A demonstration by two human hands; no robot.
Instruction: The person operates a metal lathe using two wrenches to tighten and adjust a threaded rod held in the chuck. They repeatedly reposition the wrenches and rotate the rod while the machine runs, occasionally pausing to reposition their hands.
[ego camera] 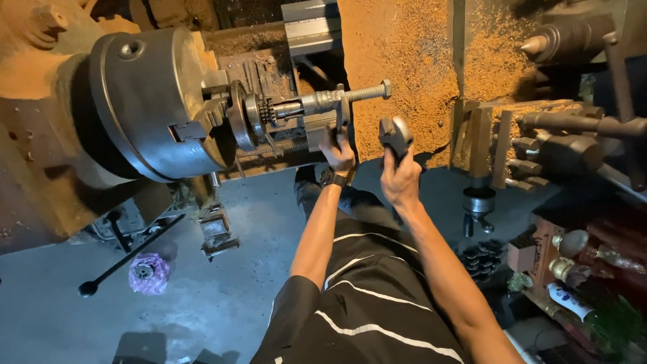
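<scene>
A long threaded bolt [357, 93] with nuts and a gear-like part sticks out of the lathe chuck [151, 101]. My left hand [337, 152] grips a wrench [342, 111] fitted on the nut of that bolt. My right hand [399, 178] holds an adjustable spanner [395, 135] upright, just right of the left hand and below the bolt's hex head, apart from the bolt. A dark watch sits on my left wrist.
The lathe bed [404, 67] is covered in orange sawdust. The tailstock [566, 37] and tool post [539, 135] stand at right. On the grey floor lie a chuck key [128, 256] and a purple bag [149, 272]. Bottles and parts crowd the lower right.
</scene>
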